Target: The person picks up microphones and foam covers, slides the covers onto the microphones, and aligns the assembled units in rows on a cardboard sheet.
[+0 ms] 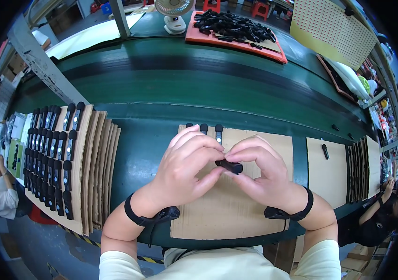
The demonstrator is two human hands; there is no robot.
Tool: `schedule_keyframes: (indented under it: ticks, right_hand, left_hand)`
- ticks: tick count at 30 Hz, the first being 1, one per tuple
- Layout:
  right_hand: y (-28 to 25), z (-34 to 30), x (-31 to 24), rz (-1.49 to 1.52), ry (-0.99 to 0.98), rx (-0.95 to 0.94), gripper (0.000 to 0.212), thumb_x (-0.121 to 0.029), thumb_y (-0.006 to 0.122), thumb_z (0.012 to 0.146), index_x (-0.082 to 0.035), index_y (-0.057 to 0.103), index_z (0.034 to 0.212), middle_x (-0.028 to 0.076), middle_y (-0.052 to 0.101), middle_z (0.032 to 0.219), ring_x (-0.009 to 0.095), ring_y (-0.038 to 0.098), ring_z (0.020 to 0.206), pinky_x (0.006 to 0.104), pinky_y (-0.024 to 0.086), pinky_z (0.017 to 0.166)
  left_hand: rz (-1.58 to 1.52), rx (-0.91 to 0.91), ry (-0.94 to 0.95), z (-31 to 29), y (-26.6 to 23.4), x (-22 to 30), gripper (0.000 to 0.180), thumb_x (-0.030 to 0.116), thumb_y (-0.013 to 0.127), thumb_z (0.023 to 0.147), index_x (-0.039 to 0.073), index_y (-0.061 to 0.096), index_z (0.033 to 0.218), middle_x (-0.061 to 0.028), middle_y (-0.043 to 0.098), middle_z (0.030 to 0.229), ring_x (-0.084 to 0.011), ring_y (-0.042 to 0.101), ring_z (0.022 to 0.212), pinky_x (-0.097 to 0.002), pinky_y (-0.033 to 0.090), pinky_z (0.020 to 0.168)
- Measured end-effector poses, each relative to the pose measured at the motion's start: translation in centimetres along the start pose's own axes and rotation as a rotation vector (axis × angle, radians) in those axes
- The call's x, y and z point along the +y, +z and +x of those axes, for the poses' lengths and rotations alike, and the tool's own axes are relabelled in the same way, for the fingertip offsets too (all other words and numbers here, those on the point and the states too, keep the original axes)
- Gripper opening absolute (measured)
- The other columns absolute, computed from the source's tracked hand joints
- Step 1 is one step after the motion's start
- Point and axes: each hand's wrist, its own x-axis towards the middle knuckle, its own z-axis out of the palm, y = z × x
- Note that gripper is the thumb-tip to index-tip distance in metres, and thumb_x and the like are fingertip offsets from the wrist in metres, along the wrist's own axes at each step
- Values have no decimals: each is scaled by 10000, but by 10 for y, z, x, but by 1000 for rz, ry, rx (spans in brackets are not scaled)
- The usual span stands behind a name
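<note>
Between both hands, above a cardboard sheet [217, 205], is a small black microphone [230, 166], lying roughly sideways. My left hand [187, 161] pinches its left end with thumb and fingertips. My right hand [260, 163] has its fingertips closed on the same microphone from the right. Just beyond my left fingers, a few more microphones [218, 133] lie in a row along the sheet's far edge, partly hidden by that hand. A black strap with a small box sits on each wrist.
On the left, many microphones [66, 172] stand in rows on stacked cardboard [98, 172]. To the right, one microphone [325, 151] lies on another sheet [320, 175]. Across the green conveyor [161, 74] are a heaped orange tray [273, 55] and a fan [174, 23]. Co-workers sit at both sides.
</note>
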Motion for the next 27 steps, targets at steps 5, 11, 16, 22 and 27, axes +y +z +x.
schedule_keyframes:
  ticks: [5, 11, 16, 22, 27]
  right_hand:
    - [-2, -1, 3, -40, -55, -17, 338, 55, 721, 748, -19, 607, 1057, 132, 664, 1022, 268, 654, 904, 342, 527, 782]
    - [-6, -19, 36, -62, 235, -64, 322, 71, 697, 755, -13, 599, 1050, 129, 669, 1037, 282, 660, 916, 338, 537, 773]
    - [-6, -31, 69, -288, 219, -120, 276, 67, 683, 761, -16, 593, 1008, 129, 667, 1030, 302, 657, 930, 348, 542, 761]
    - [3, -46, 72, -395, 98, -262, 243, 4, 718, 749, -32, 586, 950, 136, 622, 1065, 330, 628, 958, 375, 533, 787]
    - [6, -43, 69, -391, 99, -337, 270, -31, 736, 743, -42, 582, 964, 138, 585, 1122, 330, 617, 983, 394, 524, 813]
  left_hand:
    - [36, -22, -26, -1, 3, -3, 259, 55, 765, 709, 60, 639, 935, -87, 656, 1008, -276, 628, 953, -472, 434, 981]
    - [139, -238, -245, -3, 6, 0, 270, 177, 776, 752, 57, 621, 938, -89, 630, 979, -291, 604, 958, -418, 478, 888]
    - [134, -532, -245, -16, 16, -10, 314, 245, 767, 770, 54, 621, 973, -99, 642, 1013, -302, 608, 991, -409, 475, 887]
    - [142, -667, -251, -18, 19, -13, 312, 273, 749, 788, 56, 621, 972, -101, 650, 998, -303, 611, 1006, -410, 479, 883]
    - [153, -676, -259, -18, 18, -11, 317, 275, 752, 783, 55, 620, 970, -103, 652, 990, -299, 612, 1003, -406, 483, 881]
